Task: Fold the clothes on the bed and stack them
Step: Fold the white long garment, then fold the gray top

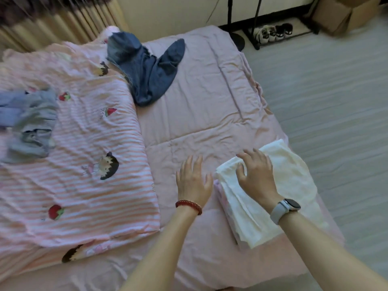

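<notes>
This is a bedroom in a home. A bed (210, 97) with a pink sheet fills most of the view, with a striped cartoon-print quilt (69, 164) spread over its left side. Curtains (63, 24) hang behind it. On the floor by the wall, shoes (273, 32) sit on a low rack beside a cardboard box (344, 13).

Matt pink cloth bed sheet (210, 97), denim garment (147, 70)

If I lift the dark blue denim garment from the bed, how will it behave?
The dark blue denim garment lies crumpled with both legs bent, so it will probably flop and hang. Denim looks thick, so it is likely fairly heavy, and unlikely to slip on the pink bed sheet.
</notes>
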